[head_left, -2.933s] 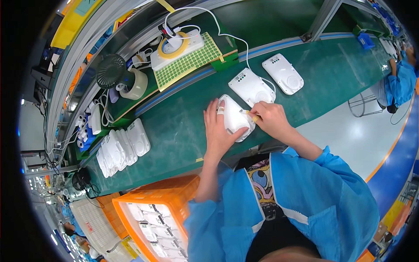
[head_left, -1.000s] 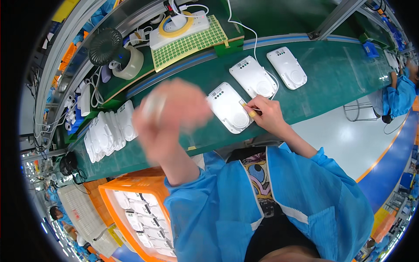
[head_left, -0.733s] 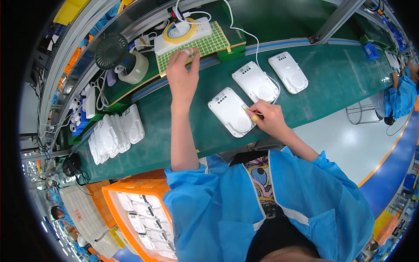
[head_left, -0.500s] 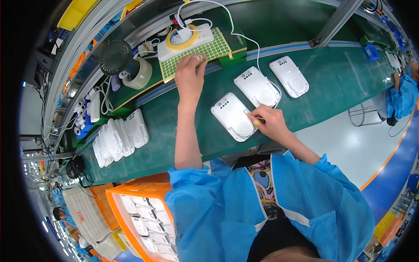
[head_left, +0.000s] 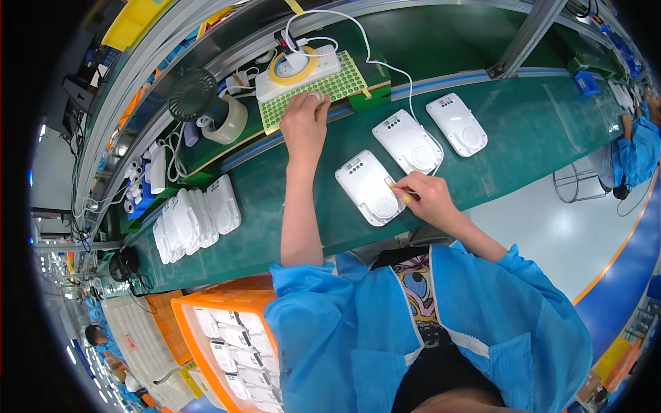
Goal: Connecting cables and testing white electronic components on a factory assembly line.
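- From my remote seat I see a green workbench, an orange crate below its near edge.
- The nearest white speaker-grille device lies flat on the bench, between both arms.
- The right hand pinches the white cable at that device's right edge.
- The left hand bends its fingers over the green-dotted sheet; I cannot tell whether they grip anything.

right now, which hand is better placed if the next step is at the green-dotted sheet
Probably the left hand: it is at the near edge of the green-dotted sheet, while the right hand is farther off, at a white device.
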Action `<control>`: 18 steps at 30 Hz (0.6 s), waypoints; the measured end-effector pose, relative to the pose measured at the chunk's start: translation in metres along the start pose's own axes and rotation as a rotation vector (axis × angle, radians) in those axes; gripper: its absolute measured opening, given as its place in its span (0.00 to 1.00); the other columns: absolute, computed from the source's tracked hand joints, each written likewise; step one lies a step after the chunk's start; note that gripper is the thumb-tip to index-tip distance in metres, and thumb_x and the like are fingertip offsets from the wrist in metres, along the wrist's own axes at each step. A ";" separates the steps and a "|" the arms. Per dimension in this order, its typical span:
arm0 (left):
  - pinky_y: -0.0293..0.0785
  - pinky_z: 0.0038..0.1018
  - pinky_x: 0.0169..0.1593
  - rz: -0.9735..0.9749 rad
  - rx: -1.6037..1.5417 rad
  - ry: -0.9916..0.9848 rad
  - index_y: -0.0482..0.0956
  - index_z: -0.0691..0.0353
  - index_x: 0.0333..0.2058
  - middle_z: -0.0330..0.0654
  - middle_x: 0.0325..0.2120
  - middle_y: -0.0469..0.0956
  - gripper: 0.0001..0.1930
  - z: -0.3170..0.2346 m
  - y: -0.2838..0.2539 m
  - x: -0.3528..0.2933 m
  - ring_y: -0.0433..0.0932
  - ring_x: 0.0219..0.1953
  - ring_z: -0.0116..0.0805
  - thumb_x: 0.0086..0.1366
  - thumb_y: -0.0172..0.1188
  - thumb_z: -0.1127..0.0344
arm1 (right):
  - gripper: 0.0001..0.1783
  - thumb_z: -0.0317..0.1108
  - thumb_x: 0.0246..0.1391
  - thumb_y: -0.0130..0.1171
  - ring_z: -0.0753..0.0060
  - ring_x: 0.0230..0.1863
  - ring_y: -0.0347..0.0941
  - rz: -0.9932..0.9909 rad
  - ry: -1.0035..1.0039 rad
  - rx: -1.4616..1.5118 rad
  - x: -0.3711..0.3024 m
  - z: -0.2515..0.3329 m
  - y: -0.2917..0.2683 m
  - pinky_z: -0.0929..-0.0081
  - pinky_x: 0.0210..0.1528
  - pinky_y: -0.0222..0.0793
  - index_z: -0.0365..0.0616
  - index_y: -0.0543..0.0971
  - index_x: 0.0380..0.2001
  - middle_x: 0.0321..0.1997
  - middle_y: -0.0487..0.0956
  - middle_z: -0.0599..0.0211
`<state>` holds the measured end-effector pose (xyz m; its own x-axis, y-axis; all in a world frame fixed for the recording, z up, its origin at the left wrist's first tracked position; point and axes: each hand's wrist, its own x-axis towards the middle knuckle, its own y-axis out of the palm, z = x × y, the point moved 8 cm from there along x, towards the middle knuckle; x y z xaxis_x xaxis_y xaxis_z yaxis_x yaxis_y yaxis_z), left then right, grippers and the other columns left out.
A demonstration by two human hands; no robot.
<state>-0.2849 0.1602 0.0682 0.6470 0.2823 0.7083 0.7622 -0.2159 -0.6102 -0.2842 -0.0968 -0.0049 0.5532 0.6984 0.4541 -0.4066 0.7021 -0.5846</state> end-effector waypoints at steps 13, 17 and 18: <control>0.68 0.41 0.57 0.411 -0.362 -0.371 0.80 0.66 0.33 0.49 0.39 0.79 0.04 -0.017 0.021 -0.103 0.76 0.46 0.52 0.60 0.65 0.74 | 0.15 0.22 0.46 0.62 0.56 0.34 0.80 0.090 -0.045 -0.323 -0.004 0.022 -0.006 0.60 0.37 0.76 0.44 0.84 0.39 0.33 0.83 0.61; 0.73 0.38 0.54 0.407 -0.334 -0.373 0.81 0.68 0.34 0.49 0.39 0.79 0.04 -0.016 0.025 -0.109 0.79 0.45 0.49 0.61 0.64 0.74 | 0.16 0.23 0.49 0.62 0.54 0.36 0.81 0.127 0.088 -0.245 -0.008 0.016 -0.004 0.59 0.36 0.77 0.43 0.83 0.43 0.36 0.83 0.60; 0.73 0.38 0.54 0.406 -0.334 -0.373 0.81 0.68 0.34 0.49 0.39 0.79 0.04 -0.016 0.026 -0.109 0.79 0.45 0.49 0.61 0.64 0.74 | 0.15 0.25 0.51 0.63 0.53 0.37 0.81 0.146 0.109 -0.232 -0.008 0.015 -0.004 0.59 0.36 0.78 0.42 0.83 0.45 0.37 0.83 0.59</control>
<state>-0.3351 0.1088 -0.0191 0.8809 0.4102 0.2363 0.4621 -0.6366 -0.6174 -0.2981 -0.1028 0.0036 0.5808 0.7619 0.2868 -0.3175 0.5364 -0.7820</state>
